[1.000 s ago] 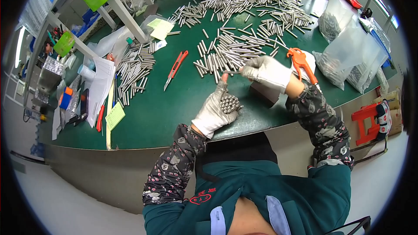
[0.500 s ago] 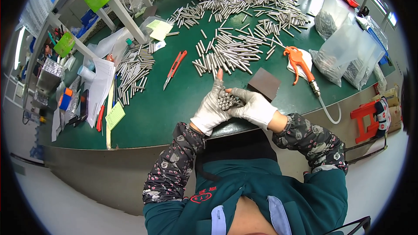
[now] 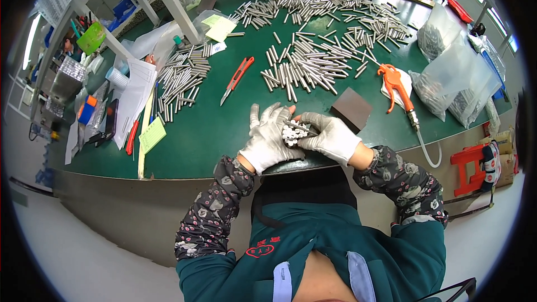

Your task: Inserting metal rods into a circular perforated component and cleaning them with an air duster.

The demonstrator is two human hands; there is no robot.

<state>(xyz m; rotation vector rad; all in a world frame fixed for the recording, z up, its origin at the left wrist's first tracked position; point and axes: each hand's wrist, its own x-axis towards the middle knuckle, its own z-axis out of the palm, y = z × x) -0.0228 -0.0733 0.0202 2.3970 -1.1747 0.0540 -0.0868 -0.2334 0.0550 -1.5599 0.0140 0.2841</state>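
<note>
Between my two gloved hands, near the table's front edge, is a bundle of short metal rods [image 3: 292, 136], their round ends turned up toward me. My left hand [image 3: 268, 138] cups the bundle from its left side, its fingers partly stretched out beyond it. My right hand [image 3: 331, 137] closes on the other side with thumb and fingers against the rods. One rod lies slantwise across the top of the bundle near the right fingertips. Beyond the hands is a large loose pile of the same rods [image 3: 305, 64]. A dark brown block [image 3: 351, 110] sits just past my right hand.
An orange-red utility knife [image 3: 238, 80] lies left of the pile. More rods [image 3: 182, 81] and papers [image 3: 137, 100] cover the left side. Rightward are an orange air gun [image 3: 394, 85] with a hose and clear bags of rods [image 3: 447, 86]. A person's arm shows at the far edge.
My left hand has turned, and its fingers now extend farther out and left. The bundle's ends face up more and look brighter. The whole view has shifted slightly.
</note>
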